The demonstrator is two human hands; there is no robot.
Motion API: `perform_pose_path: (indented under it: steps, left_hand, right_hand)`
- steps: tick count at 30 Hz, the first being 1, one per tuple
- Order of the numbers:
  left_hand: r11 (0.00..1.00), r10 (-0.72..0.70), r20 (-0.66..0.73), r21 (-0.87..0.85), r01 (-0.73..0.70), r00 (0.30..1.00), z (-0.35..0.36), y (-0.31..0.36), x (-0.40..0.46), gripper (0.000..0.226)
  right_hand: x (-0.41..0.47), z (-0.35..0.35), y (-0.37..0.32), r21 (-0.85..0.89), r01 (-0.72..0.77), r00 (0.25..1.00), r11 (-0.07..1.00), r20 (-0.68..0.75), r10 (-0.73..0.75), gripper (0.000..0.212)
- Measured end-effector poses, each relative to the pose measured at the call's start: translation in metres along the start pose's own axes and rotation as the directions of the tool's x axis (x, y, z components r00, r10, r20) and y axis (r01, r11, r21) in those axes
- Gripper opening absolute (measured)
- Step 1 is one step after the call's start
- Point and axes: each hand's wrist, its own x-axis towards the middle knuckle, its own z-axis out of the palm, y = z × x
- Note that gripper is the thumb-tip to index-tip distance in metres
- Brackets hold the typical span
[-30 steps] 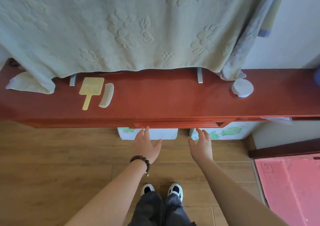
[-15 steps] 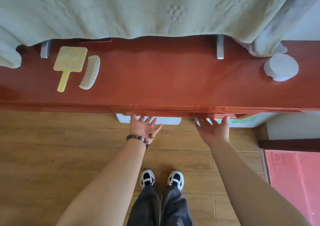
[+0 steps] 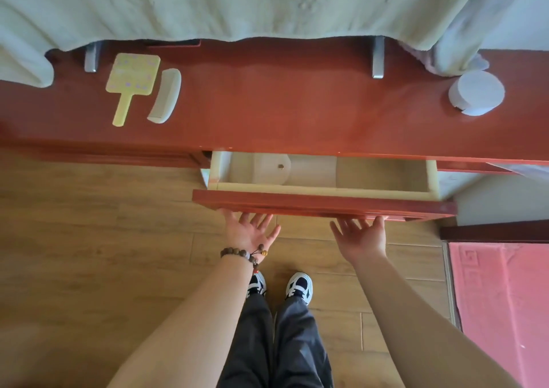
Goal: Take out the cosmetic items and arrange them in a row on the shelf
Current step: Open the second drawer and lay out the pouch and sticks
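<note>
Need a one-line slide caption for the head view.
Both hands, left hand and right hand, under the partly open drawer of a red shelf holding hand mirror, comb.

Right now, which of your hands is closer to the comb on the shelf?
Left. The left hand is under the drawer front, below and right of the comb; the right hand is farther right.

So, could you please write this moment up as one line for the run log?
drawer: partly open | left hand: fingers under drawer front | right hand: same | shelf: mirror, comb, round case
</note>
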Motion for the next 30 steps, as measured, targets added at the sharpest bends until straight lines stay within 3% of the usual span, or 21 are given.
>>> perform_pose_path:
  steps: [10,14,19,22,24,26,28,30]
  left_hand:
    - [0.999,-0.012,-0.069,-0.032,0.01,0.998,-0.061,-0.037,-0.049,0.08]
    - [0.999,-0.014,-0.11,-0.044,0.009,0.994,-0.081,-0.05,-0.06,0.078]
    - [0.998,-0.031,-0.109,-0.061,0.024,0.994,-0.099,-0.059,-0.074,0.077]
    - [0.999,-0.035,-0.097,-0.036,0.031,0.995,-0.1,-0.056,-0.08,0.078]
    - [0.994,-0.049,-0.112,0.094,0.06,0.993,-0.099,-0.056,-0.087,0.074]
    - [0.933,-0.085,-0.102,0.34,0.115,0.991,-0.094,-0.057,-0.101,0.068]
    - [0.794,-0.132,-0.047,0.592,0.134,0.99,-0.088,-0.056,-0.125,0.055]
    - [0.623,-0.163,0.057,0.78,0.058,0.985,-0.082,-0.052,-0.151,0.041]
  right_hand:
    - [-0.043,-0.071,0.034,-0.044,-0.009,0.999,0.999,-0.043,0.007,0.03]
    - [-0.053,-0.094,0.042,-0.031,-0.021,0.999,0.999,-0.047,0.02,0.029]
    - [-0.066,-0.11,0.047,-0.013,-0.003,0.999,1.0,-0.047,0.003,0.054]
    - [-0.069,-0.109,0.042,-0.034,-0.025,0.999,0.999,-0.041,0.024,0.053]
    - [-0.074,-0.108,0.042,-0.103,-0.039,0.998,0.994,-0.058,0.033,0.054]
    - [-0.086,-0.108,0.044,-0.238,-0.051,0.996,0.97,-0.086,0.031,0.055]
    - [-0.107,-0.11,0.045,-0.401,-0.067,0.996,0.914,-0.084,0.037,0.054]
    - [-0.136,-0.107,0.043,-0.551,-0.095,0.994,0.829,-0.014,0.105,0.048]
